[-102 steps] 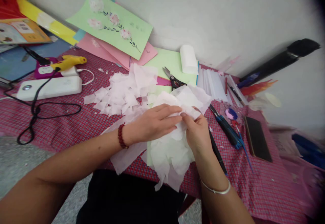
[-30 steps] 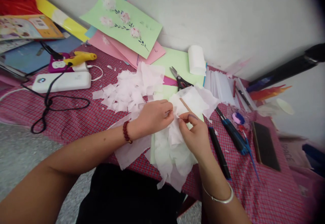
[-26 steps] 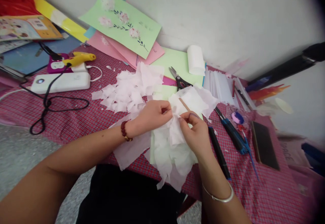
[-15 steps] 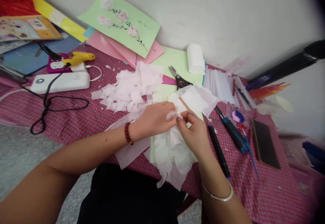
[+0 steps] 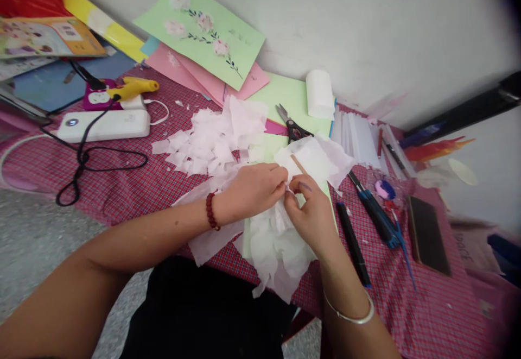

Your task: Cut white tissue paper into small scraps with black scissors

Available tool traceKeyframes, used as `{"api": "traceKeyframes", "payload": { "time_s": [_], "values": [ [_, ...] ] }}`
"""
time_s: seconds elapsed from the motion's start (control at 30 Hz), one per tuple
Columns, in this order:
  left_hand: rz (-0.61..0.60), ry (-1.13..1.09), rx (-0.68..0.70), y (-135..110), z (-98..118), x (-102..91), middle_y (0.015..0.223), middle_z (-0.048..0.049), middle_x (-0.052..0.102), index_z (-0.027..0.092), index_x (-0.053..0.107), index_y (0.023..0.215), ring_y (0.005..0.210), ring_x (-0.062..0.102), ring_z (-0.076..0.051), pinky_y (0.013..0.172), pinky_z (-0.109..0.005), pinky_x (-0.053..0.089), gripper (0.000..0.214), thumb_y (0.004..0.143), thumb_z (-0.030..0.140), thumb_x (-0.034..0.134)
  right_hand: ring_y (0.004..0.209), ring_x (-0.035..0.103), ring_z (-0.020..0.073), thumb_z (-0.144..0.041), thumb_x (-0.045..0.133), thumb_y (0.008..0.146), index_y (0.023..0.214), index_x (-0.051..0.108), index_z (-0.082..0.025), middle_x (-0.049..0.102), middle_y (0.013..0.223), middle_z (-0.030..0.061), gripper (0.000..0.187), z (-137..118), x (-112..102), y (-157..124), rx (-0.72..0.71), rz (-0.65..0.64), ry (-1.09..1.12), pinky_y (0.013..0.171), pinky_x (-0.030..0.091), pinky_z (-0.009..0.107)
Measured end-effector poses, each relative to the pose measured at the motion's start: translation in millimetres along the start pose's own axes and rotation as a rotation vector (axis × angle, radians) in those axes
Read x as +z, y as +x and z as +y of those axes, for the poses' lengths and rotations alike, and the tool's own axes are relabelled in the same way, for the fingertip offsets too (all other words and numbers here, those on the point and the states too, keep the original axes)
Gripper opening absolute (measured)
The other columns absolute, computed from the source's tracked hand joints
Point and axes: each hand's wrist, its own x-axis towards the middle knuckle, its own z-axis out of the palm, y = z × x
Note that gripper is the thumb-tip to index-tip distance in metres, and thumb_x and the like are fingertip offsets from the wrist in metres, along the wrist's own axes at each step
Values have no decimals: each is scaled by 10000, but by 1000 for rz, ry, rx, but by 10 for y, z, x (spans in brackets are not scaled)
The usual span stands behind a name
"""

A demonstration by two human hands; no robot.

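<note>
Above the pile of tissue, my left hand (image 5: 260, 188) is closed, its thumb and fingers pinching a small twist of white tissue paper (image 5: 288, 186). My right hand (image 5: 312, 212) meets it from the right, fingertips pinched on the same bit of tissue. A thin brown stick (image 5: 299, 164) sticks out behind the right fingers; I cannot tell whether they hold it. Under both hands lie loose white tissue sheets (image 5: 280, 250) on light green paper (image 5: 271, 144). Many small cut tissue pieces (image 5: 203, 147) are heaped to the left.
Black-handled scissors (image 5: 296, 130) lie behind the hands, near a white tissue roll (image 5: 319, 94). A green flower card (image 5: 203, 27) leans at the back. On the left are a power bank (image 5: 108, 125) and yellow glue gun (image 5: 134, 88); on the right, a utility knife (image 5: 374, 212), black marker (image 5: 353, 245) and phone (image 5: 428, 234).
My fingertips have drawn closer together around the tissue, which now shows as a smaller twist. The whole view has shifted slightly; the objects on the table lie as before.
</note>
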Motion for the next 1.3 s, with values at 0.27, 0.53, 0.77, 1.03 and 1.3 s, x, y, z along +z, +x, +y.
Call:
{"api": "traceKeyframes", "payload": {
  "time_s": [0.27,0.53,0.77,1.03,1.3],
  "values": [
    [48,20,-38,25,8,-69,719,-22,622,170,567,771,699,582,-162,601,-268,386,191,907,248,458,826,594,230,-96,494,782,737,474,-244,611,830,39,156,-4,18,-10,40,-28,23,792,461,370],
    [-20,-154,-118,42,-47,-2,780,-22,623,165,579,787,704,561,-153,605,-269,368,115,842,224,497,845,611,230,-105,499,785,735,469,-245,622,845,41,152,-12,-7,-6,-1,-10,35,794,465,367],
    [88,-375,-174,78,-93,-107,549,46,387,172,403,572,531,375,-90,532,-255,274,309,875,199,455,773,617,228,-171,527,790,753,533,-238,631,793,28,76,23,-21,4,131,63,30,774,479,392],
    [183,-45,195,-39,72,-192,694,-18,568,160,564,696,653,504,-129,610,-268,380,287,944,230,438,768,614,197,-176,572,800,919,579,-229,656,858,27,130,-61,-51,-4,-10,206,145,756,504,361],
    [157,-15,63,-25,49,-137,703,-16,608,171,556,744,659,558,-132,599,-254,402,183,898,225,474,629,572,169,-145,541,805,781,580,-234,630,737,-6,100,-36,-33,-6,105,331,120,642,488,314]
  ]
}}
